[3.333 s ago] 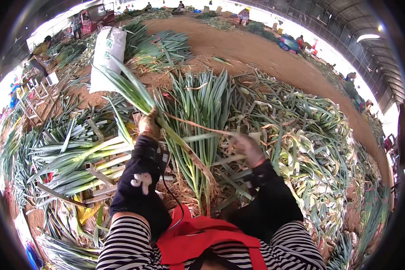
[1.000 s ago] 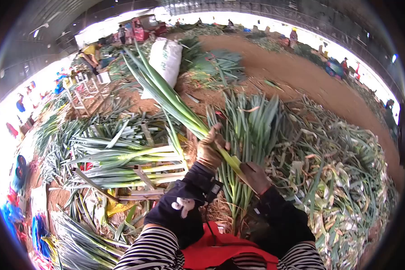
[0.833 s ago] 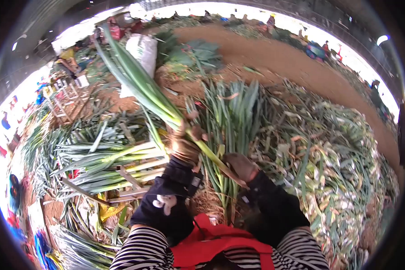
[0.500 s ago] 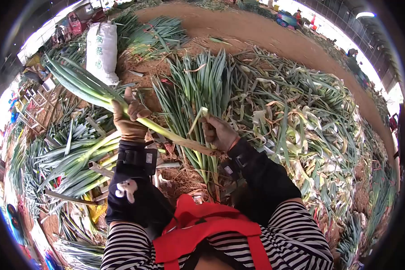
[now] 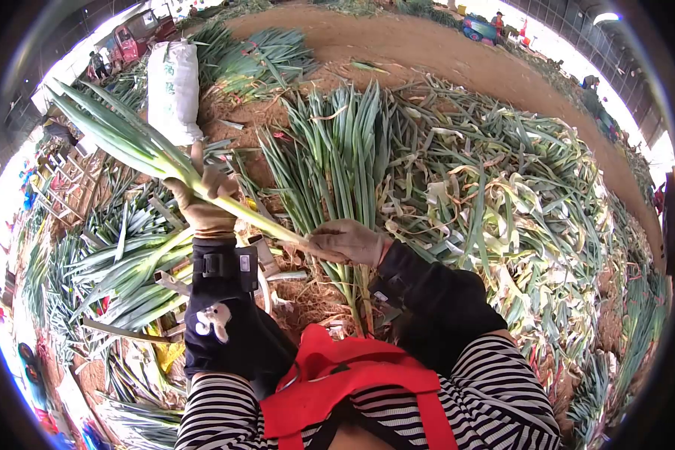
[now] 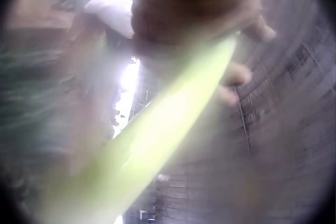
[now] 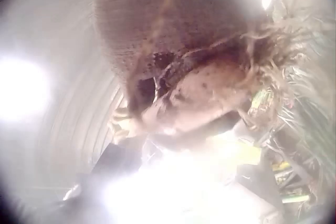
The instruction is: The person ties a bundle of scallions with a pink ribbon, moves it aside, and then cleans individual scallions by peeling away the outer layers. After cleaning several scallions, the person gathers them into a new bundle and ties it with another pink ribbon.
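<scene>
My gloved left hand [image 5: 206, 204] grips a long green onion [image 5: 127, 139] around its stalk, just below where the leaves fan out. The leaves point up and to the left; the pale stalk slopes down to the right. At the root end, my gloved right hand [image 5: 350, 241] pinches the stalk, its fingers covering the tip. The left wrist view has the pale stalk [image 6: 168, 113] running blurred across it under the hand. In the right wrist view, stringy roots [image 7: 273, 71] show beside the glove, with strong glare below.
A bundle of green onions [image 5: 337, 157] stands in front of me. Cleaned stalks lie on a wooden rack [image 5: 174, 283] at left. A heap of stripped leaves [image 5: 502, 195] fills the right. A white sack [image 5: 173, 94] stands beyond, near another pile [image 5: 266, 60].
The right hand has let go of a short peeled strip it held up half a second ago and come back to the stalk's root end. The left hand keeps its grip throughout the last second.
</scene>
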Demonstrator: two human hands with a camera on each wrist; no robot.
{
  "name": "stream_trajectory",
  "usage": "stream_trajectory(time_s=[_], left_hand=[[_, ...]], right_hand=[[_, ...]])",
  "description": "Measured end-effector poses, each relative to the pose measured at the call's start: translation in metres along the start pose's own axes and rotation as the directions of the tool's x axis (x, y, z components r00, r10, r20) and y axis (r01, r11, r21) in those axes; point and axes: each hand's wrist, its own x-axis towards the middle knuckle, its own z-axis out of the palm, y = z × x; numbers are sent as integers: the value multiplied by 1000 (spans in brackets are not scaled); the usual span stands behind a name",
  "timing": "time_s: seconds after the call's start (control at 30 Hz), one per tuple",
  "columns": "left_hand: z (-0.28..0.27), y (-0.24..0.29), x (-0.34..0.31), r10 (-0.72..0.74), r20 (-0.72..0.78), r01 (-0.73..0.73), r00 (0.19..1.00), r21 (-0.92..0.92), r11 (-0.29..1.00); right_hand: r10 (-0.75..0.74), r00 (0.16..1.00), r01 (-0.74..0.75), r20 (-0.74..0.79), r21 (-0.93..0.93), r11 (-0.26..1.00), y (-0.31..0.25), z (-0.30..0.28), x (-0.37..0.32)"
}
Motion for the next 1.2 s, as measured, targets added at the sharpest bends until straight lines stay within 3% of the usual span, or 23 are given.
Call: stream_trajectory(time_s=[0.07,0.1,0.17,0.27,0.37,0.4,0.43,0.47,0.5,0.57,0.73,0.77,0.8,0.83,0.87,0.9,0.93,0.97,1.0,1.03,1.1,1.17,1.2], left_hand=[[6,-6,-3,155,-328,-46,932,317,947],[14,-19,-2,252,-537,-24,805,395,919],[-7,-31,-9,186,-613,112,768,414,904],[-13,-36,-15,140,-731,158,667,323,933],[-23,-24,-16,-25,-538,106,843,119,987],[-19,-23,-14,-50,-480,91,876,64,994],[-15,-21,-12,-53,-477,94,877,63,994],[-12,-20,-10,-55,-348,75,936,43,996],[-12,-18,-9,-52,-214,58,975,20,998],[-14,-15,-6,-57,-53,58,997,12,998],[-15,1,-1,-28,75,28,997,7,1000],[-17,7,-2,-13,33,12,999,11,1000],[-23,15,-1,-34,42,35,999,-23,999],[-38,27,-2,-23,3,24,1000,-38,999],[-46,36,-5,16,-146,-12,989,29,1000],[-49,45,-8,70,-288,-42,955,101,994],[-45,44,-8,158,-401,-77,902,209,975],[-39,37,-8,252,-499,-98,829,315,944],[-39,32,-10,267,-462,-108,846,342,934],[-26,24,-8,293,-484,-72,825,424,903],[-11,11,-5,278,-505,-67,817,395,916],[-22,0,-5,213,-469,-46,857,342,939],[-20,-7,-4,212,-472,-35,856,357,933]], right_hand=[[-182,970,147,-161,-210,967,6,4,9],[-185,970,149,-160,-213,966,1,6,8],[-558,810,267,-180,-735,624,-13,10,5],[-263,932,75,-249,-578,813,-2,8,8],[-38,928,-39,-371,-199,979,8,4,11],[-258,932,83,-256,-540,838,6,-2,10],[-260,930,83,-261,-540,837,7,-2,8],[-32,945,70,-324,105,992,8,-3,6],[183,955,35,-232,705,708,6,-2,4],[199,933,93,-299,736,671,19,-6,6],[71,995,-101,73,789,607,-2,-31,-12],[-2,975,-171,221,760,627,-7,-37,-16],[181,973,-130,-145,303,944,-41,-31,-31],[-301,954,273,1,-423,864,-37,-50,-42],[85,958,-125,-274,-133,983,-48,-66,-51],[-285,954,82,-98,-824,560,-31,-103,-55],[-96,842,-254,-532,-546,798,-27,-121,-55],[-280,649,-687,-707,-703,184,-39,-119,-66],[-459,509,-800,-729,-597,62,-40,-125,-69],[-551,472,-764,-689,-631,135,-42,-125,-66],[-374,551,-506,-746,-655,561,-66,-96,-64],[-690,657,-25,-304,-924,382,-68,-65,-45],[-705,693,16,-153,-974,227,-67,-46,-38]])
